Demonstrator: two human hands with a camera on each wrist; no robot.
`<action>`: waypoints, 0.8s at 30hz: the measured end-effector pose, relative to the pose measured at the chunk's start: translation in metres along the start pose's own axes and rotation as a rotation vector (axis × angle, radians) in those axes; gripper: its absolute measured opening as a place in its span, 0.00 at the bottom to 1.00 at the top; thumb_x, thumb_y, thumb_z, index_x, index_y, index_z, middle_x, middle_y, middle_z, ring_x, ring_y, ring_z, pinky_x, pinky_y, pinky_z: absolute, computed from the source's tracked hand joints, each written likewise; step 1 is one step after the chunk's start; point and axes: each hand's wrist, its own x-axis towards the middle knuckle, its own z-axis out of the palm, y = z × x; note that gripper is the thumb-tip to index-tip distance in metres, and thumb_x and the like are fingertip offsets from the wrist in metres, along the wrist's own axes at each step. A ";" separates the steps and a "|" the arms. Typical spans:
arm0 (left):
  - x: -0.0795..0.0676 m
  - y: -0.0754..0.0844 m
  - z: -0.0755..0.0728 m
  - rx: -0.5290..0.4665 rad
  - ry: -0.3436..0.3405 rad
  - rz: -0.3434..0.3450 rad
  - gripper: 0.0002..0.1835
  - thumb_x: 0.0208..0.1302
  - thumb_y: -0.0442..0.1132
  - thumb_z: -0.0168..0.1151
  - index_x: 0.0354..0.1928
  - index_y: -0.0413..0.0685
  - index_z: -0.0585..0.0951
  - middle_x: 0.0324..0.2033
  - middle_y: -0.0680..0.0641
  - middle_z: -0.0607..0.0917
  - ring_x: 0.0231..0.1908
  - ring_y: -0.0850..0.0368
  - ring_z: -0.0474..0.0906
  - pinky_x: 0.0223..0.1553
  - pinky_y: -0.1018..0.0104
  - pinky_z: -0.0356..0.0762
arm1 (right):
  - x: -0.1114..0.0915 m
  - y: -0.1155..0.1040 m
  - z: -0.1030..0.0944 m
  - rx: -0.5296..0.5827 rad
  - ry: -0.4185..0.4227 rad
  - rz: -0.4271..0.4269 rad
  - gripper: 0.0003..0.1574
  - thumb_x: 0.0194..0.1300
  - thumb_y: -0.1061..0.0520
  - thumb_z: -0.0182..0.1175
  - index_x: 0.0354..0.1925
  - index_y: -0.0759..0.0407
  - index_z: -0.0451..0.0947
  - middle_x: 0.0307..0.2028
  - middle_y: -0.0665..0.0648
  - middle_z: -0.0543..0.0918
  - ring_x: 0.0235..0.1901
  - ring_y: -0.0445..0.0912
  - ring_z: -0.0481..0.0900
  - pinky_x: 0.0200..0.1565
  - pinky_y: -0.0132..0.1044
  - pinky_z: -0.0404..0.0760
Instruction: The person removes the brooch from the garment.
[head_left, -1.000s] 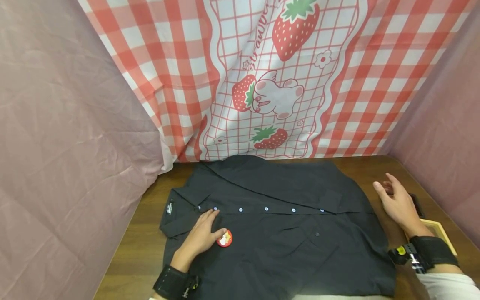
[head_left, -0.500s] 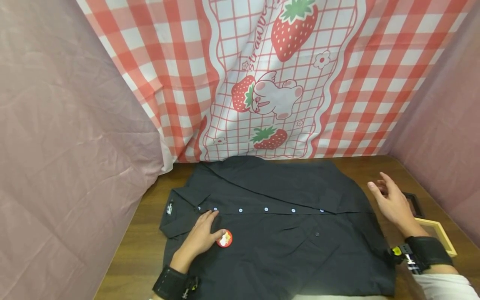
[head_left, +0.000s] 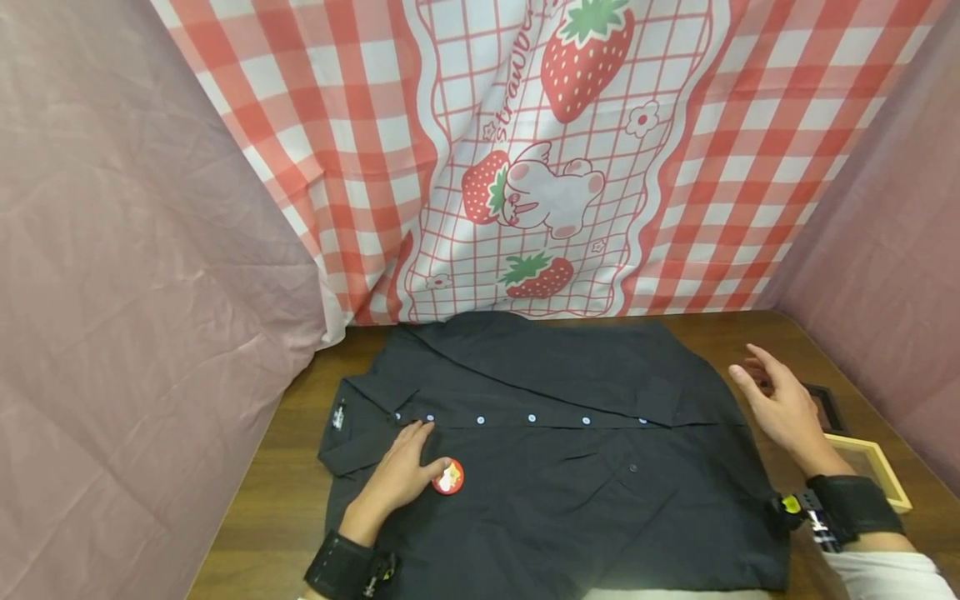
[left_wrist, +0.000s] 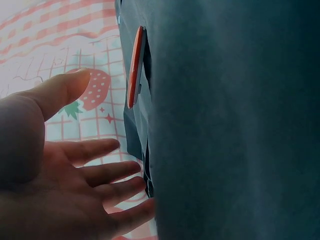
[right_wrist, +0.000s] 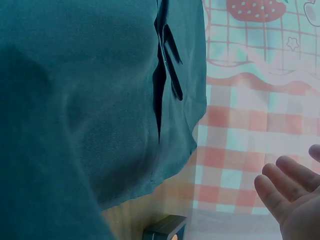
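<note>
A dark button-up shirt (head_left: 525, 500) lies spread on the wooden table, collar to the left, with a row of pale buttons (head_left: 532, 418) across it. On its chest sits a round red badge (head_left: 448, 477) with a white and yellow picture; the left wrist view shows this badge (left_wrist: 135, 67) edge-on. My left hand (head_left: 401, 467) rests on the shirt near the collar, fingers extended, thumb at the badge's left edge. My right hand (head_left: 783, 412) is held off the shirt's right side, fingers relaxed and holding nothing. In the right wrist view the right hand's fingers (right_wrist: 285, 187) are loosely extended.
Beyond my right hand lie a dark frame-like object (head_left: 825, 407) and a pale yellow frame (head_left: 881, 471), partly covered by the forearm. A red checked strawberry cloth (head_left: 555, 192) hangs behind the table (head_left: 255, 500). Pink drapes (head_left: 150, 333) line both sides.
My right hand has drifted a little to the left, showing more of the dark object and the yellow frame. The left hand, badge and shirt stay as they were.
</note>
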 end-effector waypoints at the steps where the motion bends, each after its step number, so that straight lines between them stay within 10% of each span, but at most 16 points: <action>1: 0.000 0.000 0.000 -0.002 -0.002 -0.003 0.36 0.60 0.48 0.66 0.67 0.38 0.69 0.69 0.33 0.67 0.71 0.34 0.58 0.67 0.36 0.59 | 0.000 0.000 0.000 0.002 0.000 -0.002 0.36 0.74 0.47 0.50 0.71 0.65 0.58 0.56 0.76 0.75 0.43 0.18 0.61 0.38 0.16 0.61; 9: -0.002 -0.001 -0.001 0.005 0.009 0.014 0.36 0.60 0.48 0.66 0.67 0.38 0.69 0.68 0.34 0.68 0.71 0.33 0.58 0.67 0.36 0.59 | 0.001 -0.006 0.002 0.018 -0.002 -0.031 0.35 0.73 0.50 0.52 0.69 0.69 0.60 0.54 0.77 0.75 0.43 0.14 0.55 0.38 0.23 0.64; 17: -0.002 0.000 -0.001 0.008 0.005 -0.006 0.36 0.60 0.49 0.67 0.67 0.39 0.69 0.68 0.31 0.67 0.69 0.32 0.60 0.67 0.36 0.60 | -0.002 -0.013 0.005 0.033 -0.016 -0.009 0.37 0.74 0.49 0.51 0.71 0.67 0.58 0.56 0.77 0.73 0.50 0.64 0.72 0.38 0.18 0.62; 24: -0.003 0.000 -0.002 0.004 0.004 -0.013 0.37 0.60 0.49 0.66 0.67 0.40 0.69 0.68 0.31 0.67 0.69 0.32 0.60 0.67 0.36 0.60 | -0.003 -0.016 0.006 0.026 0.011 -0.005 0.36 0.73 0.49 0.53 0.71 0.65 0.59 0.56 0.75 0.74 0.47 0.54 0.74 0.39 0.18 0.64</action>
